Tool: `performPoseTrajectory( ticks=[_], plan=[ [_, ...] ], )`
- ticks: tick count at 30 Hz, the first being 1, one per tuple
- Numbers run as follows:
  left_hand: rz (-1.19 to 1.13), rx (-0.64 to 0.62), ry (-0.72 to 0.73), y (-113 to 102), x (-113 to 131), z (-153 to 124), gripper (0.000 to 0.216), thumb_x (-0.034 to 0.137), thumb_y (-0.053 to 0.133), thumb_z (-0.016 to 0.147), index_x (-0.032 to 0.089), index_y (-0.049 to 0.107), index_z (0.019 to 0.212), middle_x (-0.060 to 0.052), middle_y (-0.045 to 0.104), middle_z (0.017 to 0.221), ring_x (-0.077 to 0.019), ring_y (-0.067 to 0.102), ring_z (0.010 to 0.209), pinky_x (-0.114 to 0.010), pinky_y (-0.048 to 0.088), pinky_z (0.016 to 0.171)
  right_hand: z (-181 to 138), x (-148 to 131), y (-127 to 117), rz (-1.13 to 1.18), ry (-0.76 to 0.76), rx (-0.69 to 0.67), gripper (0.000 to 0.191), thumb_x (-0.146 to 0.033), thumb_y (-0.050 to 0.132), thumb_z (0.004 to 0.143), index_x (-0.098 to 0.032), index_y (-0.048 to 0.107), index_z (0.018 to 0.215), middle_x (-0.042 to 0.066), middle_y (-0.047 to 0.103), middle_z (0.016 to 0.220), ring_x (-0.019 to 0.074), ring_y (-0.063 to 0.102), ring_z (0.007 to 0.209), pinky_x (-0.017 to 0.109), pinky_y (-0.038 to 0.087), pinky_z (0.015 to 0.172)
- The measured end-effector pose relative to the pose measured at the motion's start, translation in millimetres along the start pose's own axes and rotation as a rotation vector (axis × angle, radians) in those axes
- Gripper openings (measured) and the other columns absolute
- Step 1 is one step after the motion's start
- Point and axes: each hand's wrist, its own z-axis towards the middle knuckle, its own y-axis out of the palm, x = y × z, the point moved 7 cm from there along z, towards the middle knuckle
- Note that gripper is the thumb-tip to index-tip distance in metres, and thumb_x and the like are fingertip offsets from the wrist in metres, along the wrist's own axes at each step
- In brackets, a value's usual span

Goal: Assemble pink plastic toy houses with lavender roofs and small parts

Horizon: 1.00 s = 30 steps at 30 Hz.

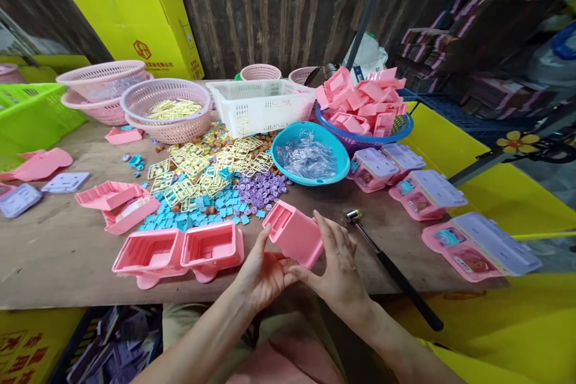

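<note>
Both my hands hold a pink plastic box-shaped part (pixel 297 234) above the table's front edge, its smooth side toward me. My left hand (pixel 265 273) grips its left and lower side, the thumb up along the edge. Around its right side curl the fingers of my right hand (pixel 335 255). To the left stand two open pink tubs (pixel 211 246) side by side, both hollow and upright. A hammer (pixel 389 270) with a black handle and metal head lies right of my right hand. Behind the held part spread purple swirl pieces (pixel 261 192) and small blue pieces (pixel 198 210).
Cream sprue frames (pixel 202 168) are heaped mid-table. A turquoise basin (pixel 310 180) holds clear pieces; behind it a blue basket (pixel 400 132) is piled with pink parts. Assembled pink-and-lilac boxes (pixel 481 246) line the right. A white basket (pixel 252 117) and pink baskets (pixel 166 129) stand behind.
</note>
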Motion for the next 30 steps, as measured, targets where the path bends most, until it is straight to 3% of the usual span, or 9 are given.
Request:
performPoseTrajectory(
  ticks=[5, 9, 10, 12, 15, 17, 21, 25, 30],
  plan=[
    [0.038, -0.028, 0.087, 5, -8, -5, 0.05, 0.05, 0.038, 0.089, 0.004, 0.054, 0.098, -0.01, 0.061, 0.074, -0.0124, 0.06, 0.057, -0.023, 0.052, 0.056, 6, 0, 10, -0.03, 0.024, 0.015, 0.086, -0.057, 0.057, 0.074, -0.015, 0.021, 0.14, 0.019, 0.051, 0.121, 0.0352, 0.049, 0.11, 0.051, 0.035, 0.09],
    [0.562, -0.061, 0.134, -8, -8, -26, 0.054, 0.053, 0.053, 0.079, 0.012, 0.052, 0.115, -0.008, 0.059, 0.087, -0.0163, 0.063, 0.063, -0.027, 0.052, 0.051, 18, 34, 15, 0.291, 0.171, -0.12, 0.074, -0.052, 0.062, 0.071, -0.02, 0.033, 0.131, 0.015, 0.056, 0.117, 0.0315, 0.055, 0.105, 0.047, 0.043, 0.086],
    [0.766, -0.015, 0.241, -17, 3, -35, 0.055, 0.051, 0.055, 0.078, 0.015, 0.05, 0.12, -0.006, 0.059, 0.085, -0.0163, 0.062, 0.06, -0.027, 0.051, 0.049, 19, 44, 19, 0.414, 0.236, -0.179, 0.072, -0.052, 0.064, 0.069, -0.021, 0.035, 0.127, 0.014, 0.058, 0.115, 0.0296, 0.057, 0.102, 0.044, 0.046, 0.083],
    [1.184, 0.209, 0.646, -34, 45, -63, 0.05, 0.046, 0.055, 0.079, 0.02, 0.052, 0.122, -0.006, 0.059, 0.084, -0.0181, 0.061, 0.065, -0.032, 0.052, 0.056, 19, 58, 28, 0.601, 0.331, -0.281, 0.07, -0.052, 0.068, 0.066, -0.022, 0.038, 0.121, 0.012, 0.059, 0.113, 0.0269, 0.06, 0.098, 0.039, 0.049, 0.08],
    [1.75, 0.659, 1.321, -49, 93, -117, 0.037, 0.042, 0.055, 0.08, 0.027, 0.061, 0.114, -0.01, 0.06, 0.105, -0.0284, 0.056, 0.099, -0.048, 0.044, 0.086, 13, 55, 51, 0.684, 0.325, -0.391, 0.075, -0.049, 0.074, 0.06, -0.021, 0.039, 0.119, 0.012, 0.059, 0.114, 0.0271, 0.059, 0.102, 0.04, 0.048, 0.085],
    [2.071, 0.821, 1.478, -62, 105, -128, 0.041, 0.044, 0.062, 0.075, 0.031, 0.062, 0.114, -0.012, 0.056, 0.12, -0.0346, 0.049, 0.112, -0.053, 0.04, 0.09, 8, 45, 71, 0.702, 0.283, -0.429, 0.076, -0.047, 0.075, 0.059, -0.02, 0.038, 0.12, 0.011, 0.059, 0.115, 0.0271, 0.058, 0.104, 0.04, 0.048, 0.087],
    [2.35, 0.877, 1.467, -88, 111, -125, 0.028, 0.031, 0.066, 0.074, 0.031, 0.067, 0.102, -0.012, 0.054, 0.126, -0.0354, 0.044, 0.119, -0.05, 0.043, 0.087, 4, 27, 103, 0.738, 0.238, -0.367, 0.079, -0.051, 0.075, 0.057, -0.02, 0.04, 0.121, 0.012, 0.059, 0.114, 0.0283, 0.059, 0.102, 0.04, 0.049, 0.086],
    [2.311, 0.877, 1.447, -95, 112, -132, 0.024, 0.015, 0.062, 0.075, 0.027, 0.068, 0.095, -0.013, 0.055, 0.123, -0.0326, 0.046, 0.117, -0.048, 0.046, 0.085, 3, 19, 114, 0.744, 0.182, -0.314, 0.078, -0.05, 0.074, 0.059, -0.02, 0.039, 0.122, 0.013, 0.058, 0.113, 0.0281, 0.059, 0.102, 0.041, 0.049, 0.086],
    [2.255, 0.8, 1.431, -99, 113, -142, 0.021, 0.012, 0.056, 0.078, 0.024, 0.067, 0.092, -0.016, 0.052, 0.126, -0.0288, 0.051, 0.112, -0.047, 0.045, 0.086, -6, 17, 115, 0.669, 0.221, -0.357, 0.082, -0.051, 0.073, 0.062, -0.02, 0.035, 0.127, 0.014, 0.056, 0.117, 0.0286, 0.058, 0.103, 0.043, 0.048, 0.088]
  ],
)
